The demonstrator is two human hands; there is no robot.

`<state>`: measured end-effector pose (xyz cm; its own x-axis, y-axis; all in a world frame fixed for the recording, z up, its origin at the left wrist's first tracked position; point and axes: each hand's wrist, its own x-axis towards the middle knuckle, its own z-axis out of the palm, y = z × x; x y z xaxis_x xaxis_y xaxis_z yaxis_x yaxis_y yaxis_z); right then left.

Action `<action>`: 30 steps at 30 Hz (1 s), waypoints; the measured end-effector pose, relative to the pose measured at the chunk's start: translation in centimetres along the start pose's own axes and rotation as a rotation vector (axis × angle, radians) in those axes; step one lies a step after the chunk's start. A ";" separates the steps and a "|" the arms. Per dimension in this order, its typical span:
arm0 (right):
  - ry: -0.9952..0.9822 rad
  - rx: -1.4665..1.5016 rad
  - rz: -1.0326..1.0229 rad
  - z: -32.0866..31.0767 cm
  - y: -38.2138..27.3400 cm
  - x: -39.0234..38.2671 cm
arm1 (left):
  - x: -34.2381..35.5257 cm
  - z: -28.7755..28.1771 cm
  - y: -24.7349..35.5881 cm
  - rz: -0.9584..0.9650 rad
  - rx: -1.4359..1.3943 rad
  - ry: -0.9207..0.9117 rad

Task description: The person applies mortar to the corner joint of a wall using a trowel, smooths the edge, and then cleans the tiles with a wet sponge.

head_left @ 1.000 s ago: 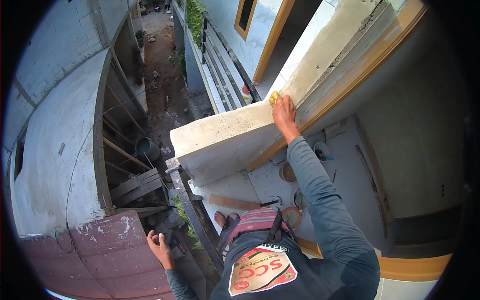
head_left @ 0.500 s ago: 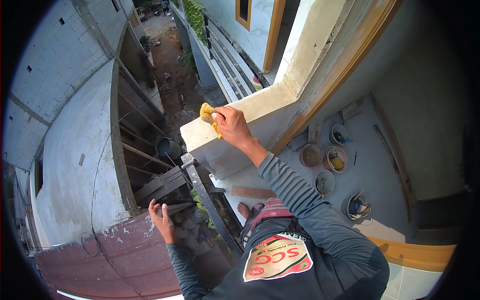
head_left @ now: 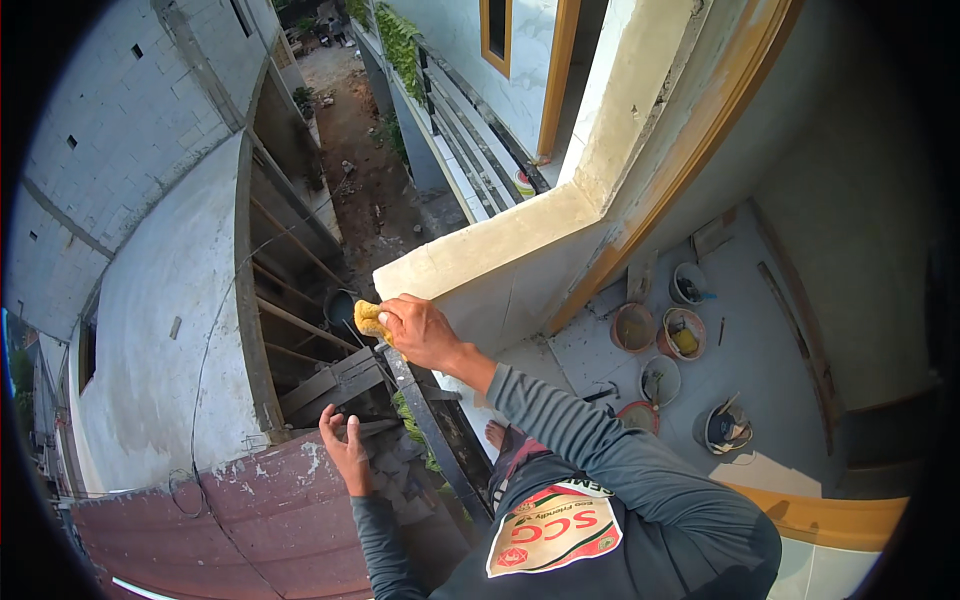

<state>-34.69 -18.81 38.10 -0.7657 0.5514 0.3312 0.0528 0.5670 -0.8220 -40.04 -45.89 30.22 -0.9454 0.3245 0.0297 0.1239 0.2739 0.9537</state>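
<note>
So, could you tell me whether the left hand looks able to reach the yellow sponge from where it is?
Probably yes: the left hand rests low, open, with nothing between it and the yellow sponge, which the right hand holds just above.

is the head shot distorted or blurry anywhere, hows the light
Head view: strong fisheye, the low wall and block walls bow toward a black rim; soft even daylight, no glare; right hand and yellow sponge are sharp, as is the left hand.

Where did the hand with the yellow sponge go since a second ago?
The right hand slid the yellow sponge along the low plastered wall, from its far end by the window frame to the near corner. It kept hold of the sponge. The left hand stayed low, holding nothing.
</note>
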 end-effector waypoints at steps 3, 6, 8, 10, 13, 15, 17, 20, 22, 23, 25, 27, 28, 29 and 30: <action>0.171 0.162 0.060 -4.2 1.5 0.4 | -1.0 -1.3 0.3 0.000 0.021 0.051; 0.341 0.236 0.305 -12.2 5.2 1.1 | -2.8 -6.5 -4.5 -0.195 -0.053 0.083; 0.539 0.125 0.428 -17.3 9.6 0.7 | -3.7 -6.0 -3.8 -0.257 -0.082 0.121; 0.619 0.062 0.489 -17.3 10.6 0.4 | -3.9 -6.0 -4.5 -0.310 -0.046 0.160; 0.331 -0.045 0.432 -11.9 5.5 -0.2 | -2.9 -3.9 -4.1 -0.239 -0.103 0.075; 0.040 0.089 0.320 -6.2 3.1 -1.4 | -1.6 -0.5 -0.9 -0.143 -0.142 -0.045; -0.123 0.381 0.393 -2.9 0.5 -2.5 | -0.8 2.0 2.0 -0.029 -0.212 -0.148; -0.284 0.869 0.580 -3.2 0.5 -3.8 | -0.9 5.9 7.9 0.058 -0.380 -0.269; -0.398 1.125 0.674 -3.9 0.4 -5.0 | -1.4 7.5 9.3 0.118 -0.490 -0.377; -0.462 1.301 0.734 -4.7 0.4 -5.4 | -1.7 8.8 10.5 0.129 -0.479 -0.380; -0.623 1.464 0.736 -6.9 0.4 -6.1 | -2.0 10.0 11.3 0.095 -0.460 -0.424; -0.522 1.321 0.727 -9.3 1.2 -5.6 | -2.4 10.5 11.7 0.122 -0.361 -0.415; -0.426 1.186 0.709 -10.6 1.8 -5.1 | -2.7 10.4 11.8 0.102 -0.334 -0.400; -0.308 1.122 0.666 -12.6 2.8 -4.1 | -2.8 10.2 11.4 0.106 -0.341 -0.399; -0.195 1.060 0.620 -14.9 4.1 -2.8 | -2.8 9.5 10.5 0.075 -0.330 -0.384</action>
<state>-22.81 -8.92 40.73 -0.8836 0.3982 -0.2465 -0.0346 -0.5804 -0.8136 -33.27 -35.28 37.29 -0.7508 0.6588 0.0487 0.0265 -0.0435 0.9987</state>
